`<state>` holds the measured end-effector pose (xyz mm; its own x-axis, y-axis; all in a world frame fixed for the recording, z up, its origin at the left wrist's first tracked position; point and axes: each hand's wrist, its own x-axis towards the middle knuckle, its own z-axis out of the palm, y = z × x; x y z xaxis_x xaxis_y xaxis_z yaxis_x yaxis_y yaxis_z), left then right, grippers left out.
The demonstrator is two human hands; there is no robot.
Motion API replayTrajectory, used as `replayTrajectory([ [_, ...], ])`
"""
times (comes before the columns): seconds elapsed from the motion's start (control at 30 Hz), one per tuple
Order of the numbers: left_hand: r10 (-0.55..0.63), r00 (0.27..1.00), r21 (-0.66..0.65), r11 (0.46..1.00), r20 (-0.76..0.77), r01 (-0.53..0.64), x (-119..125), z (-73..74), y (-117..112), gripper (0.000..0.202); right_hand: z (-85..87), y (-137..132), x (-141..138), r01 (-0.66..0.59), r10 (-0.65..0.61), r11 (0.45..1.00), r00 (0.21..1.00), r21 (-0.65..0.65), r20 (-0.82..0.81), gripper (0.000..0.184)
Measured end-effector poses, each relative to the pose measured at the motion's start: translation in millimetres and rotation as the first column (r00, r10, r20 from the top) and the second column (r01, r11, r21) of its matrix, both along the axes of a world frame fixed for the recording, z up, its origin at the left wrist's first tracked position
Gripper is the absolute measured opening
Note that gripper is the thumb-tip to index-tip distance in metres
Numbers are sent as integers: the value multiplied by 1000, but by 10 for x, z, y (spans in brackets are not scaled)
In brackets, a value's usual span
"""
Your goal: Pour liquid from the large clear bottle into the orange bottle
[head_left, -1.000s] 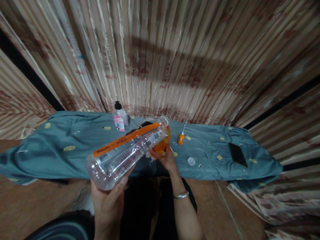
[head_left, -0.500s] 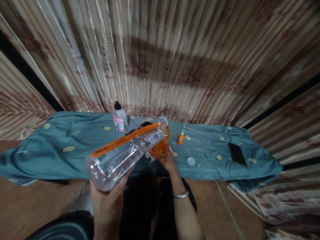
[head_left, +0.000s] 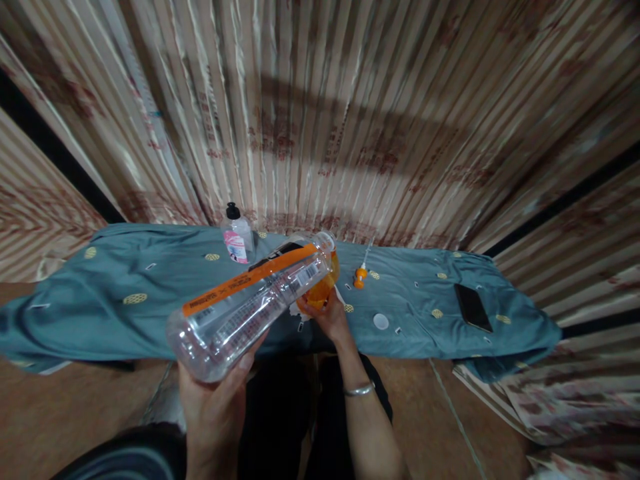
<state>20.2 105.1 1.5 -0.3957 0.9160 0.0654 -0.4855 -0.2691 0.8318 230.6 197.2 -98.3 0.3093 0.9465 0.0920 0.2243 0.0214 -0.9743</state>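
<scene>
My left hand (head_left: 217, 393) is wrapped round the base of a clear plastic bottle (head_left: 240, 320) with an orange and black label. The bottle is tilted, its uncapped mouth up and to the right, over an orange spray bottle body or similar orange container (head_left: 323, 288). My right hand (head_left: 327, 317) grips that container low down; the clear bottle partly hides it. Whether liquid flows between them I cannot tell. Right of it lies an orange pump top (head_left: 360, 277) with a thin clear tube.
A clear pump bottle (head_left: 237, 237) with a pink label and black top stands at the back left. A white round cap (head_left: 381, 321) and a black phone (head_left: 473, 307) lie on the teal cloth (head_left: 170, 267) to the right. A patterned curtain (head_left: 320, 133) hangs behind.
Both hands keep their hold and the tilted bottle stays almost still. The whole view has shifted slightly.
</scene>
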Motion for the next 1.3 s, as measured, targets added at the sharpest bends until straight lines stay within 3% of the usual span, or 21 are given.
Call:
replayTrajectory([
  [0.33,28,1000,-18,999,6,-28,52,91,7,83,-77,8,41,40,-36,998,995,-48,96,76],
  [0.5,8,1000,-46,999,-6,-8,30,69,16,87,-26,-21,54,-22,20,999,999,37,28,84],
  [0.73,-7,1000,-21,1000,13,7,-34,-22,18,84,105,-29,26,-55,56,998,998,36,-35,81],
  [0.97,4,1000,-49,999,10,-3,-20,-5,33,90,79,-10,31,-42,44,998,997,36,-64,64],
  [1.3,-10,1000,-37,999,21,11,-2,38,13,84,57,-9,59,15,-16,1000,1000,24,23,71],
])
